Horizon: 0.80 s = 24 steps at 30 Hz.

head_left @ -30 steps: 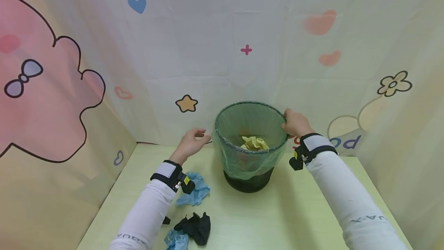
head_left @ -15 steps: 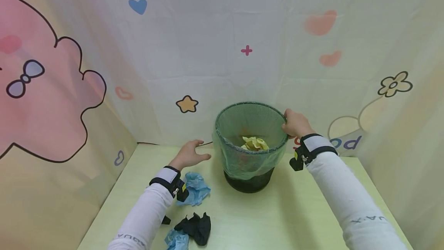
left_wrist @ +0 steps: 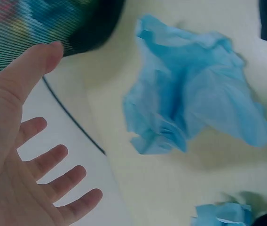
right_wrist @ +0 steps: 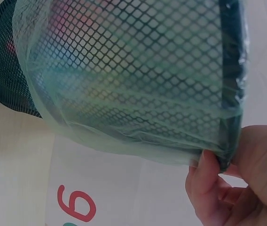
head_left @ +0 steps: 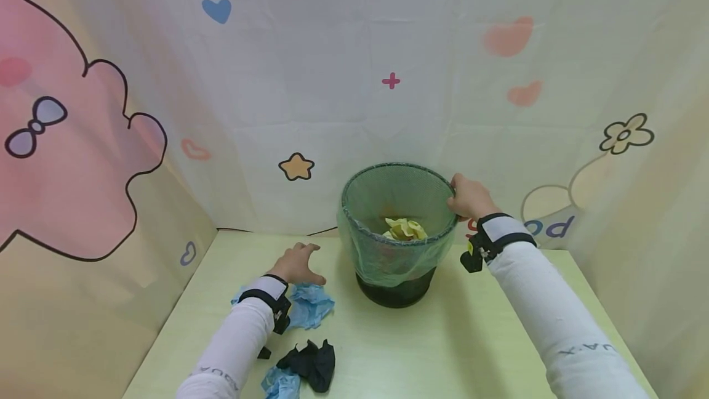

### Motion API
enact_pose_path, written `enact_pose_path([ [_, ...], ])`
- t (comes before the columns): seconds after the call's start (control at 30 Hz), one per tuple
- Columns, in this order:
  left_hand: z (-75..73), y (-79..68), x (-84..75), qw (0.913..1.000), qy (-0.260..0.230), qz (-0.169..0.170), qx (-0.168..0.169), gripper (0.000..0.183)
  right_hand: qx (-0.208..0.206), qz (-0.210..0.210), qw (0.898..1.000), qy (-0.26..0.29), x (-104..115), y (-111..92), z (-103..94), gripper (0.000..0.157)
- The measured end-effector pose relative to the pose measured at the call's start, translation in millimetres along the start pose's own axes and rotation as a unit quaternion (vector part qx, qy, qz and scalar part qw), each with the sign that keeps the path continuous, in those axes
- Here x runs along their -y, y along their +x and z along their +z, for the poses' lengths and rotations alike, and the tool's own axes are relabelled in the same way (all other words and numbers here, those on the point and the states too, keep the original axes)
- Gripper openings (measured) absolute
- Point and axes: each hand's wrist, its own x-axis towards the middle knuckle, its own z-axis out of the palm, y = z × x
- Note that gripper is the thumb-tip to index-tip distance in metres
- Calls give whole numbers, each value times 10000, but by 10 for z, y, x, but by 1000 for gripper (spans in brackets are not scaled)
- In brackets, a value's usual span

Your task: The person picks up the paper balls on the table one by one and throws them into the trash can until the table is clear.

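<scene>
Your bin (head_left: 394, 295) stands on the table (head_left: 410, 356) near its back edge (head_left: 266, 234), green liner (head_left: 382, 268) over the rim (right_wrist: 232, 70), crumpled yellow paper (head_left: 405, 230) inside. Patterned curtain (head_left: 343, 79) rises right behind, 12 o'clock. From bin, tabletop runs out 4–6 o'clock, w/ gap btw bin & blue paper (head_left: 312, 311) at 8. Black crumple (head_left: 312, 365) at 7, touching 2nd blue piece (head_left: 281, 383). Your R hand (head_left: 471, 199), approx 3, pinches lined rim. Your L hand (head_left: 293, 265), approx 9: spread, thumb wide of fingers, just beyond blue paper, apart from it.
</scene>
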Motion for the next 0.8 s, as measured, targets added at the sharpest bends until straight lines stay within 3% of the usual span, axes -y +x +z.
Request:
enact_pose_path([
  [0.3, 185, -55, 94, 9962, 748, -211, 384, 82, 24, 11, 10000, 61, 11, -5, -15, 36],
  [0.53, 285, -93, 129, 9955, 727, -288, 527, 84, 155, 67, 9996, 246, 3, -12, -26, 36],
  [0.8, 423, -106, 154, 9948, 794, -146, 625, 86, 177, 73, 9995, 246, 2, -13, -33, 36],
])
